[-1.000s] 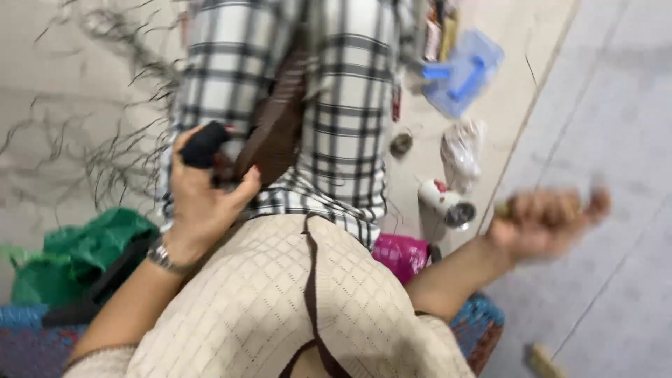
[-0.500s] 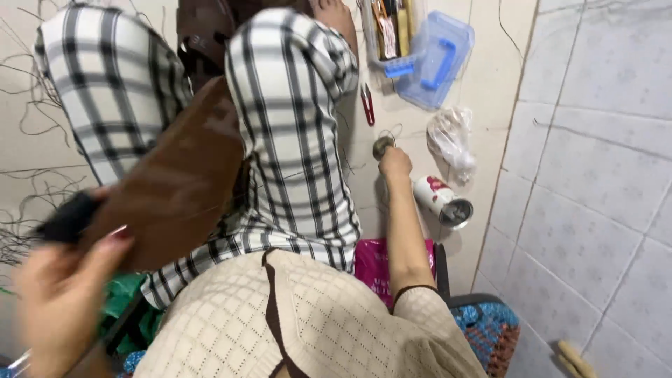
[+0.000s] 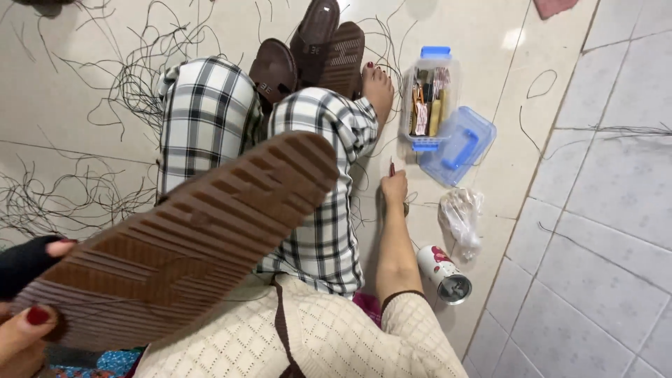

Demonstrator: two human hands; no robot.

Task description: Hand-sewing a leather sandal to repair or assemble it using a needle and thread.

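My left hand [image 3: 24,318] grips the heel end of a brown sandal [image 3: 189,241], held up close with its ribbed sole facing me, over my lap in checked trousers [image 3: 210,119]. A black wrap covers part of that hand. My right hand [image 3: 394,187] reaches down to the floor beside my right leg, with a small red-tipped tool [image 3: 392,168] sticking up from its fingers. Whether the fingers close fully on the tool is hard to see.
Several brown sandals [image 3: 315,42] lie by my feet. A clear plastic box [image 3: 427,98] of tools with its blue lid [image 3: 458,145] sits to the right, then a crumpled plastic bag [image 3: 462,213] and a tipped can [image 3: 444,274]. Black threads [image 3: 84,189] litter the floor.
The sandal has been lifted and turned so its sole now faces me. My right hand stays down on the floor near the tools. The view has tilted forward, showing my feet.
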